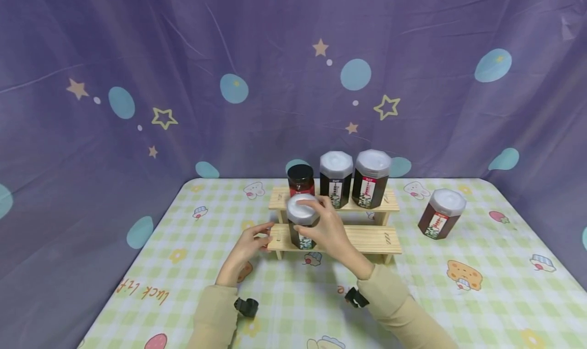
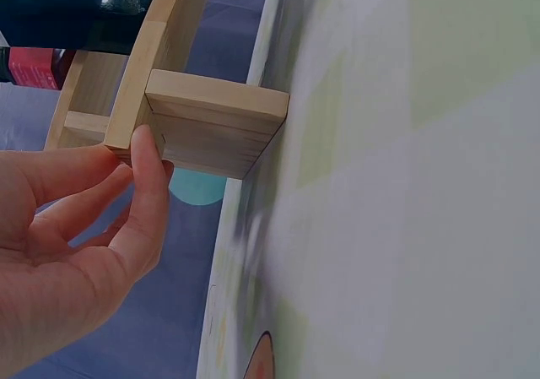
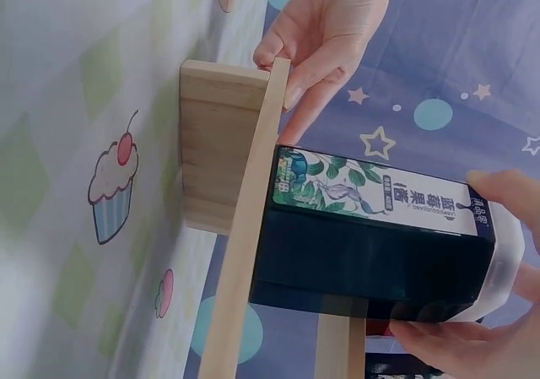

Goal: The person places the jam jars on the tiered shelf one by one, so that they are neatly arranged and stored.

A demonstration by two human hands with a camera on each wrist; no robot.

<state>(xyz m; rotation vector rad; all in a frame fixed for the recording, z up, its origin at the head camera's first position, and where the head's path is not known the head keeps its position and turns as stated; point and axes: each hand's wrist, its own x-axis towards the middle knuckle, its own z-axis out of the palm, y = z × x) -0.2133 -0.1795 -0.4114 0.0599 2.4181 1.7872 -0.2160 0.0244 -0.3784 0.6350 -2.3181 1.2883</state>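
My right hand (image 1: 331, 230) grips a dark jam jar (image 1: 298, 238) near its frosted white lid, thumb on one side and fingers on the other. That jar stands on the left part of the lower step of a two-tier wooden rack (image 1: 362, 239); in the right wrist view its base meets the board (image 3: 245, 227). A leafy label (image 3: 380, 189) runs along its side. At the rack's left end, my left hand (image 1: 249, 244) pinches the lower board's edge between thumb and fingers, seen closely in the left wrist view beside the wooden leg (image 2: 215, 121).
On the upper step are a small black-lidded jar (image 1: 300, 173) and two white-lidded jars, one with a dark label (image 1: 336, 191) and one with a red-topped label (image 1: 368, 188). Another white-lidded jar (image 1: 441, 214) stands on the checked tablecloth (image 1: 458, 308) to the right. A purple curtain (image 1: 275, 33) hangs behind.
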